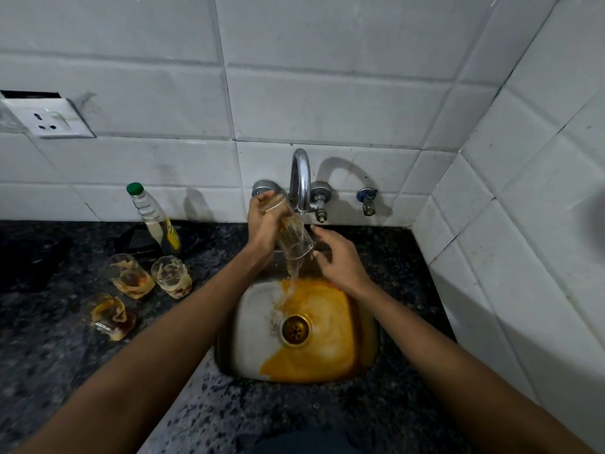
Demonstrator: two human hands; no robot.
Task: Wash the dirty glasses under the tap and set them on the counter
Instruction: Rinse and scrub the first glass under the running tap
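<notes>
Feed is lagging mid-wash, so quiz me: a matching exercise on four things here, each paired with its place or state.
Things:
1. clear ribbed glass
2. three stained dirty glasses
3. green-capped clear plastic bottle
4. right hand

States:
A. open beside the glass mouth
B. on the counter, left of the sink
C. tilted, pouring into the sink
D. upright near the wall tiles

Pairs: 1-C, 2-B, 3-D, 4-A
</notes>
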